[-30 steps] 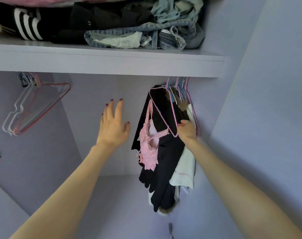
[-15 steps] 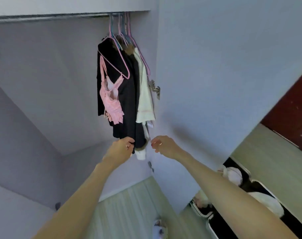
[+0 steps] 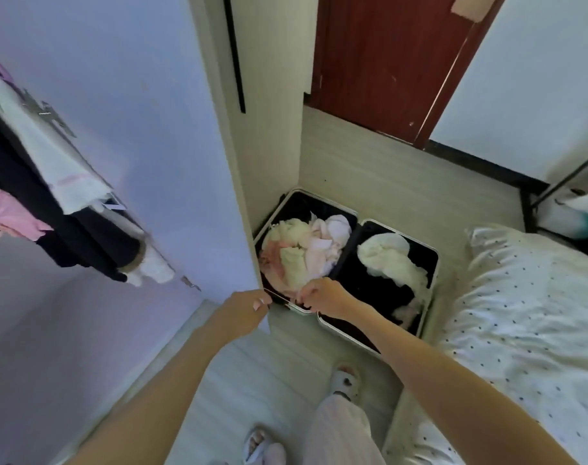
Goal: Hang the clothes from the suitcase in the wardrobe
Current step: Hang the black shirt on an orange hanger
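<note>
**Both hands out over the open suitcase**

The suitcase [image 3: 346, 263] lies open on the floor [image 3: 386, 182], at about 12 o'clock from the person's feet, its two black-lined halves side by side. The half at 11 o'clock is heaped with pale clothes [image 3: 302, 250] in cream, white and light pink; single garments cannot be told apart in the heap. The half at 1 o'clock holds one crumpled white garment [image 3: 393, 260], and a small pale piece near its front corner is too blurred to name. The left edge of the case is hidden behind the wardrobe's side panel [image 3: 152, 129].

The right hand [image 3: 319, 295] hangs over the near rim of the left half, fingers curled downward; whether they pinch cloth or only hover above it cannot be told. The left hand [image 3: 245, 308] is just beside it at 9 o'clock, loosely curled with a pale nail showing, holding nothing that can be seen.

Inside the wardrobe, at 9 to 10 o'clock, hung clothes [image 3: 51, 203] show black, white and pink; their tops and hangers are cut off by the frame edge. A bed [image 3: 520, 313] with dotted bedding fills 3 o'clock. A dark red door [image 3: 386, 62] stands at 12 o'clock beyond the case. Two slippered feet [image 3: 344, 380] and pale trousers show at 6 o'clock.
</note>
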`<action>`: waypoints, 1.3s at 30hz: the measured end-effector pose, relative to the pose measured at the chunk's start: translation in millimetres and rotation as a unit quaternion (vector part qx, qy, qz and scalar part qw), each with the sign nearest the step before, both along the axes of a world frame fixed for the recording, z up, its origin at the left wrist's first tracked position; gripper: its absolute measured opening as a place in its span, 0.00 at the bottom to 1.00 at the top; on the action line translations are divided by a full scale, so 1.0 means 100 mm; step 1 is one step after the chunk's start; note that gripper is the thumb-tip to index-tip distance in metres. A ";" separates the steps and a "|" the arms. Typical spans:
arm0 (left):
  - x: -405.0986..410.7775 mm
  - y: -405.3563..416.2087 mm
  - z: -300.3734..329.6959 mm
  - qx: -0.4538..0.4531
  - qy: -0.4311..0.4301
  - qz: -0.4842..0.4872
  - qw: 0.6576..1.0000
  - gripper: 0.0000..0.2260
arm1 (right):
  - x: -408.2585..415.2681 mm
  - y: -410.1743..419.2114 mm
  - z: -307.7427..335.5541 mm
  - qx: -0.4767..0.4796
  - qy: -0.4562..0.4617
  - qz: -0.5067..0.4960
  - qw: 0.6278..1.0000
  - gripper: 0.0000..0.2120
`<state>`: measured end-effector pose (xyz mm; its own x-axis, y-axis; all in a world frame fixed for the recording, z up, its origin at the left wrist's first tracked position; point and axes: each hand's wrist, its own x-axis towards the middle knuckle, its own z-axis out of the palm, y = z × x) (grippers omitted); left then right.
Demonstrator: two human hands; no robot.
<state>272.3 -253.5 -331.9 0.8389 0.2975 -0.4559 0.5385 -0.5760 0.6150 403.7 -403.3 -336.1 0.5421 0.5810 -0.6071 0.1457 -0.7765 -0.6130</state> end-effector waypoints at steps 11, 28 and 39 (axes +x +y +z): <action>1.90 -0.94 -0.87 -0.023 0.067 -0.070 0.995 0.13 | 1.62 -1.36 -0.76 -0.049 0.040 -0.149 0.987 0.08; 3.72 -1.11 -4.21 0.025 0.128 -0.125 0.983 0.14 | 3.19 -1.85 -4.29 -0.214 0.024 -0.041 0.976 0.15; 4.02 -0.96 -6.14 0.079 -0.003 -0.049 0.996 0.14 | 3.56 -1.42 -6.72 -0.262 -0.152 0.117 0.946 0.40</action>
